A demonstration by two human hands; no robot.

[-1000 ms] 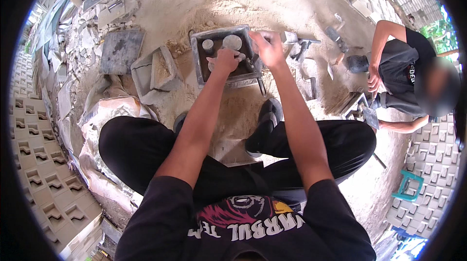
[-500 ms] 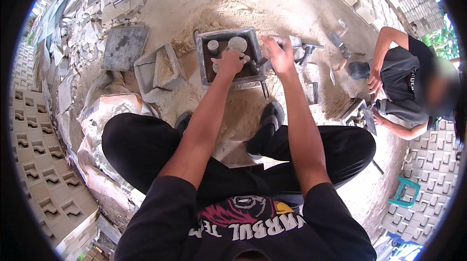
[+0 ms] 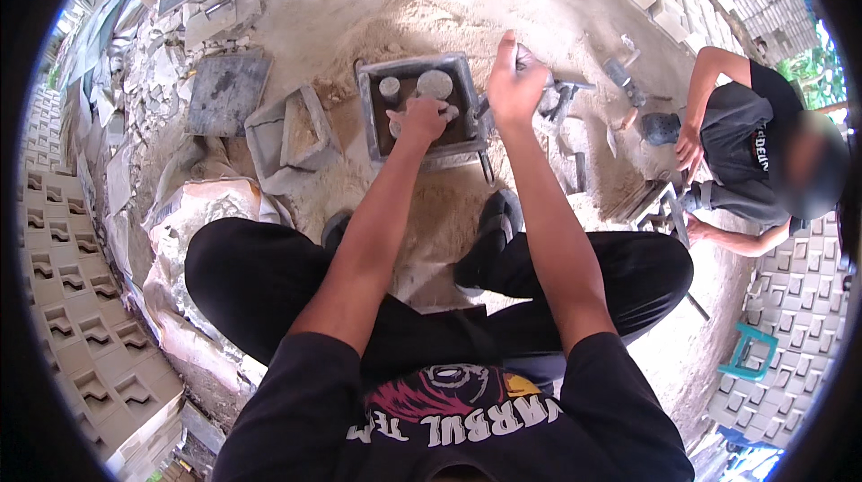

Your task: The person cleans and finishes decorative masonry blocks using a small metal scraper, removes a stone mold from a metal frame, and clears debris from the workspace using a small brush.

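A square dark metal box mould sits on the sandy ground in front of my feet. Inside it stand round grey pieces, among them a small cylinder and a wider disc-topped one. My left hand reaches into the box, its fingers closed around something grey among these pieces that the hand mostly hides. Just beyond the box's right side, my right hand is raised, fingers curled on a greyish thing too unclear to name, with one finger pointing up.
Left of the box lie an open grey block-shaped container and a flat dark plate; rubble and an open sack lie farther left. Metal tools lie at right. A co-worker sits there beside stacked pale blocks and a green stool.
My right hand has risen slightly and turned, with one finger now straight up. The left hand stays in the box, nearly unmoved. The view has shifted a little.
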